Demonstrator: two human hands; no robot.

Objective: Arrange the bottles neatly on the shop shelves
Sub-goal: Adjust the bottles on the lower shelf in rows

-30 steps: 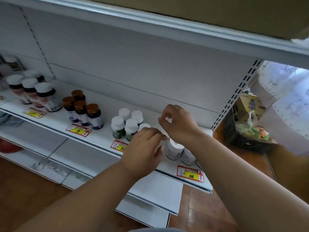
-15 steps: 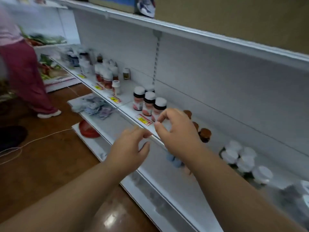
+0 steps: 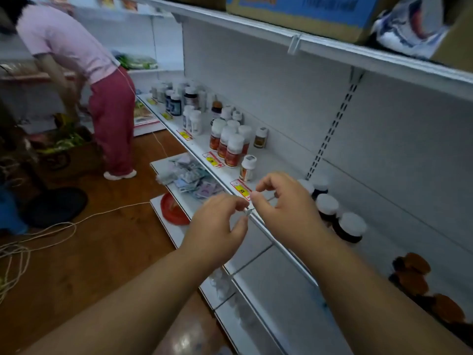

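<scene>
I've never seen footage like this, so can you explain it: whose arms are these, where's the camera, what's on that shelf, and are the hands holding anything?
There is no machine here. The two arms belong to a person wearing a wide-angle camera on the head, so you look forward and down along them at a shop shelf. The left hand and right hand hover close together above the shelf's front edge, fingers curled. A tiny pale scrap seems to sit between their fingertips, but it is too small to say whether either has a grip on it. Neither holds a bottle. On the shelf stand groups of bottles: white-capped ones with red labels, a single small one near the hands, dark jars with white lids, and brown-capped ones at the right. Yellow price tags line the edge. Another person in a pink top bends over at the far left.
</scene>
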